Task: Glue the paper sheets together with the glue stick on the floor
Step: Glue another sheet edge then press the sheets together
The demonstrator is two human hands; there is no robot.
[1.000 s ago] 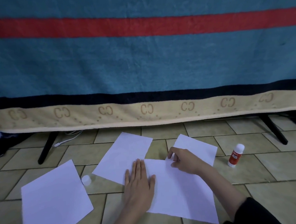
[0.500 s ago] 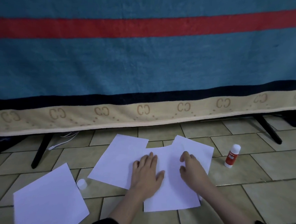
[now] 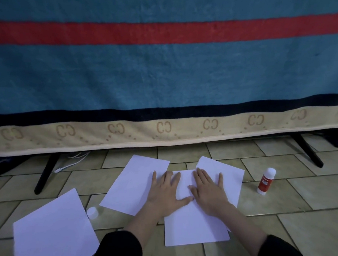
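1. Step in hand, I'd say: pressing a join. Middle sheet lies on the floor, overlapping the left sheet and the right sheet.
2. Left hand is flat, fingers spread & straight, palm down on the seam where middle sheet meets left sheet; grips nothing.
3. Right hand is also flat, fingers splayed, pressing where middle sheet overlaps right sheet; holds nothing. Thumbs nearly meet on the middle sheet.
4. Glue stick stands upright on the floor, right of the middle sheet, apart from the paper & both hands. Its cap sits left of the middle sheet, just beside the left sheet's near corner.
5. Fourth sheet lies loose, far left of the middle sheet, touching none; prob. not yet glued.
6. Next move, prob.: lift right hand, reach for the glue stick, bring the fourth sheet in. Needs one hand steadying the joined paper.
7. Containers: none seen, bar the glue stick's tube; can't tell how much glue is left.
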